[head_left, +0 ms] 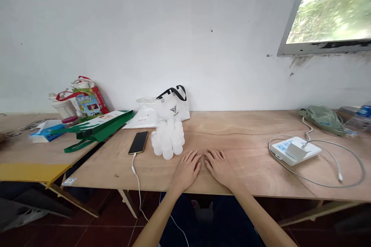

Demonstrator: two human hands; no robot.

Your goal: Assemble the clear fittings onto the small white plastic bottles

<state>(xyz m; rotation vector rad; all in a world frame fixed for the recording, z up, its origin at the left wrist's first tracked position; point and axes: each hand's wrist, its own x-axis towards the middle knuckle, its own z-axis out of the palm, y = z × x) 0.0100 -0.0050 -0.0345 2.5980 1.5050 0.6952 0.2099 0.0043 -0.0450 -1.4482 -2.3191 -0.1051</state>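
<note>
My left hand (187,170) lies palm down on the wooden table (232,131), close to its front edge, fingers stretched out. Beside it rests my right hand (219,166), also flat with its fingers apart. A small gap separates the two hands, and neither holds anything. Just beyond my left hand stands a tight cluster of white, translucent, round-ended pieces (168,139); their exact kind I cannot make out. Left of that cluster lies a phone (138,142) with a dark screen and a white cable (135,168) plugged into it, running down over the table edge.
Against the wall sit a white bag (178,110) with black handles and a clear plastic packet (143,114). Further left are a green-edged bag (101,127) and a blue box (46,133). On the right, a power strip (285,146) holds a charger (297,150) near a green cap (323,117).
</note>
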